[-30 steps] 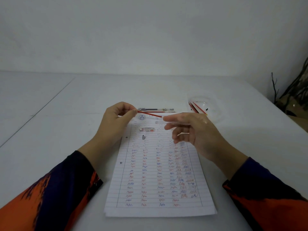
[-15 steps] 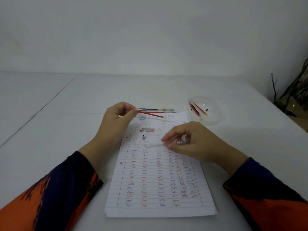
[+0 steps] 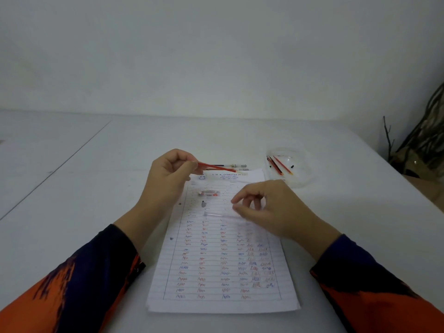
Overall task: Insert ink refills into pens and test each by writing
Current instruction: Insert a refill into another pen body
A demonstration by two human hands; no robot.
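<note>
A thin red ink refill (image 3: pixel 217 167) is pinched at one end by the left hand (image 3: pixel 169 175), its length slanting above the lined paper (image 3: pixel 216 306). A clear, tubular pen barrel (image 3: pixel 216 215) lies flat on the sheet, just beside the loosely curled fingers of the right hand (image 3: pixel 266 207); no hold on it can be made out. More slim refills are held in a clear round dish (image 3: pixel 300 181).

The right hand (image 3: pixel 271 207) has released the clear barrel (image 3: pixel 217 215) onto the paper (image 3: pixel 216 306).
</note>
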